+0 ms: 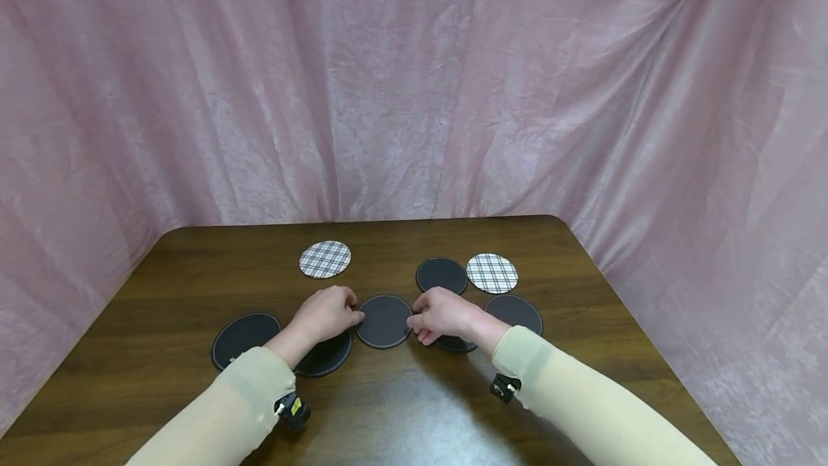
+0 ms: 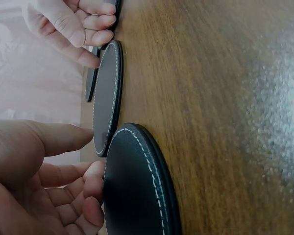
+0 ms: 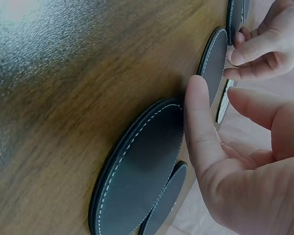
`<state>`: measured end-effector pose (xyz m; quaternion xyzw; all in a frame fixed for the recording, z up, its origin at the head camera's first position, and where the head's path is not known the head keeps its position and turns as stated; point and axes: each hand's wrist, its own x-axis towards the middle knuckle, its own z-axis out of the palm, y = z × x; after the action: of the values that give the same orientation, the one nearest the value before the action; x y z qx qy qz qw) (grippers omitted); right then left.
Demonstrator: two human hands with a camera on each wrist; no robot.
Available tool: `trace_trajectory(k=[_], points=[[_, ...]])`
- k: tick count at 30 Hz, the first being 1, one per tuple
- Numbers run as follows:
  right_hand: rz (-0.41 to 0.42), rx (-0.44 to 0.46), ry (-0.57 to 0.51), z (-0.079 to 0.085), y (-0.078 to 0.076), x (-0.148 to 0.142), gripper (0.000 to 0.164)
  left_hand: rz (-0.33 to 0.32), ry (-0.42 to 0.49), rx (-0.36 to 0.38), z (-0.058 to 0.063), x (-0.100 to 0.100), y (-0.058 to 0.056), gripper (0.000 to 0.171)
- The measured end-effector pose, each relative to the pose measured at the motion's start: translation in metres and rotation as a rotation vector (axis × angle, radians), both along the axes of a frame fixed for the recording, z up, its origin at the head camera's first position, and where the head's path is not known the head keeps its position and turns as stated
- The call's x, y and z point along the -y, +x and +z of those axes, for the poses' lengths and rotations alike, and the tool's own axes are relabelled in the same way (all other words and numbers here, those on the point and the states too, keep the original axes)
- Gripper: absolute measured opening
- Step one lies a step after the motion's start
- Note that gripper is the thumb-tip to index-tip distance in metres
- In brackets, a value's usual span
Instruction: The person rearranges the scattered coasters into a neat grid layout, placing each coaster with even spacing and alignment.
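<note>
Left hand point(image 1: 325, 313) and right hand point(image 1: 445, 313) flank a round, dark grey-brown, pale-stitched leather-look coaster point(image 1: 384, 321) lying on brown wood-grain table point(image 1: 382, 254). On my remote feed: both grips parted, at opposite edges.

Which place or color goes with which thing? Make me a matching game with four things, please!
Things:
1. middle dark mat
2. left checked mat
3. curtain
4. table

Places and colors:
A. brown
B. between the left hand and the right hand
C. pink
D. white with dark lines

Right pairs: 1-B, 2-D, 3-C, 4-A
</note>
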<state>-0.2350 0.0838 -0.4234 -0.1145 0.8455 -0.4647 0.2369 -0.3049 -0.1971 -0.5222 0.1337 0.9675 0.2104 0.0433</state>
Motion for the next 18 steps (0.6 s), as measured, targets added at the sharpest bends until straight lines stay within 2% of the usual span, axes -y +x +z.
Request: trace_trajectory(k=[11, 18], points=[[-0.004, 0.064, -0.052, 0.001, 0.0, 0.003, 0.045, 0.014, 0.008, 0.018, 0.009, 0.0, 0.007, 0.036], [-0.027, 0.102, -0.085, -0.001, 0.0, 0.003, 0.045, 0.02, 0.002, -0.014, -0.001, -0.002, 0.001, 0.03]])
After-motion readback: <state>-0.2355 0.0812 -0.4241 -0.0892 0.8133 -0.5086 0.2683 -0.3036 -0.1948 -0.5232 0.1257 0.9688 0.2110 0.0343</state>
